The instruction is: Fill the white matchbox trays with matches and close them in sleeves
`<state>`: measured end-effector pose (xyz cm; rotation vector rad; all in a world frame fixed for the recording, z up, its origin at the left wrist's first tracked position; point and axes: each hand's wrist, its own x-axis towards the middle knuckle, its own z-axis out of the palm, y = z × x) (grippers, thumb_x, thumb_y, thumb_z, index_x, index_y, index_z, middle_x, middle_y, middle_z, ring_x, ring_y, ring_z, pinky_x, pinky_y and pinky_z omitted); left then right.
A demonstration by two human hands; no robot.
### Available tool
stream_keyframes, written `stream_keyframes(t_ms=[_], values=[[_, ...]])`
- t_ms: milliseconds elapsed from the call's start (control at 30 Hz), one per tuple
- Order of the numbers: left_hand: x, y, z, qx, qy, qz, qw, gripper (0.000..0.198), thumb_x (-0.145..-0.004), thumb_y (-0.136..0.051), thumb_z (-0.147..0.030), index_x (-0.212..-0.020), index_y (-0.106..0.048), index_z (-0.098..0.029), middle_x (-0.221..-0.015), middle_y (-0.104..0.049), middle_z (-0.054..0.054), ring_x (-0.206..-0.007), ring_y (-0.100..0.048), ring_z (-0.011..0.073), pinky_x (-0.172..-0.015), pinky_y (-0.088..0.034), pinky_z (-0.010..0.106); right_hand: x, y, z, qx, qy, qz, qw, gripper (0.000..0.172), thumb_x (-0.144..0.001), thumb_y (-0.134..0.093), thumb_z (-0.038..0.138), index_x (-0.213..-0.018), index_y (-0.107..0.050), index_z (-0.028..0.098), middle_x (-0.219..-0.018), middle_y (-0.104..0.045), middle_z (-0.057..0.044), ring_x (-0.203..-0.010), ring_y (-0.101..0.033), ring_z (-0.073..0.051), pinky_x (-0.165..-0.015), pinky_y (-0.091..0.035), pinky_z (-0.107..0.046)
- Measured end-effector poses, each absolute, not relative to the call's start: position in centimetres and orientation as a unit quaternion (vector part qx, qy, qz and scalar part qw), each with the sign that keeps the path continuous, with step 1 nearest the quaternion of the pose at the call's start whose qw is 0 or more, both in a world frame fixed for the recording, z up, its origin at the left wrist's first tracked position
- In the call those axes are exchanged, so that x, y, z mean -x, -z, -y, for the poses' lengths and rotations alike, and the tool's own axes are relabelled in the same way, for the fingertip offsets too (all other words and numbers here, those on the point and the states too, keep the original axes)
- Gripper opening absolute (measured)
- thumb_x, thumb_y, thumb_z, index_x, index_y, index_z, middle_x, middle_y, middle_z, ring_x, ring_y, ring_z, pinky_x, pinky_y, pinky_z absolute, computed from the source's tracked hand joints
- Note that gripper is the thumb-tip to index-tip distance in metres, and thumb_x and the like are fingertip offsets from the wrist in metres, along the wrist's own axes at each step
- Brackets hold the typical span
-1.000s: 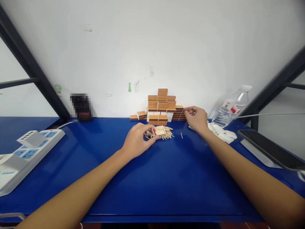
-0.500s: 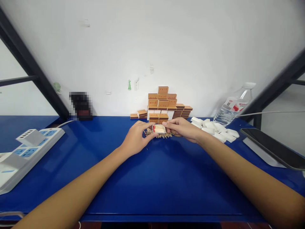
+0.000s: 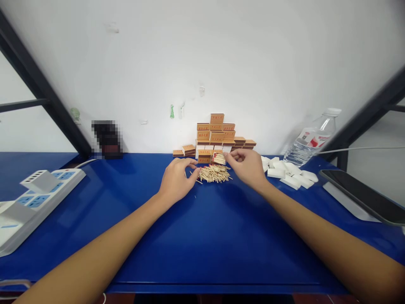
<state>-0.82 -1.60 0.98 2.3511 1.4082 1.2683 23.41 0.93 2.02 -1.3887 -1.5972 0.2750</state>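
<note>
Match-filled tray (image 3: pixel 218 158) pinched between thumb and fingers of right hand (image 3: pixel 248 166), beyond match pile (image 3: pixel 215 174), before stacked matchboxes (image 3: pixel 217 136). Left hand (image 3: pixel 177 179) open, fingers curved, at pile's left edge. Glossy blue bench (image 3: pixel 202 245) against scuffed white wall (image 3: pixel 268 63); dark slanted frame bars (image 3: pixel 38 82) either side. Power strip (image 3: pixel 38 201) left; bottle (image 3: pixel 308 141), white pieces (image 3: pixel 276 173), phone (image 3: pixel 363 196) right.

Red characters on the matchboxes (image 3: pixel 203 135) and print on the bottle label (image 3: pixel 311 138) are too small to read
</note>
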Motion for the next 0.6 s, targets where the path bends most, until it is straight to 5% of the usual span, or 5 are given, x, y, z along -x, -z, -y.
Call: stream_keyframes(t_ms=[300,600], values=[[0.9,-1.1,1.5,-0.772,-0.416,-0.479,0.048,0.013,-0.092,-0.069,-0.024,-0.103,-0.075,-0.023,-0.095,-0.079,0.001,-0.096,-0.068,0.0244,-0.084,-0.058,0.043,-21.9,-1.3,0.5,0.434,0.216,0.791,0.373,0.03,-0.104,-0.053,0.036,-0.085,-0.07,0.02,-0.079,-0.071,-0.007,-0.077,-0.063,-0.022,-0.068,-0.041,-0.033],[0.9,-1.0,1.5,-0.778,-0.411,-0.474,0.04,0.012,-0.093,-0.067,-0.024,-0.101,-0.075,-0.024,-0.094,-0.079,0.001,-0.095,-0.069,0.0243,-0.086,-0.057,0.043,-23.7,-3.3,0.7,0.411,0.293,0.773,0.384,0.019,-0.104,-0.055,0.031,-0.098,-0.072,0.024,-0.086,-0.074,-0.008,-0.085,-0.066,-0.024,-0.071,-0.047,-0.038]])
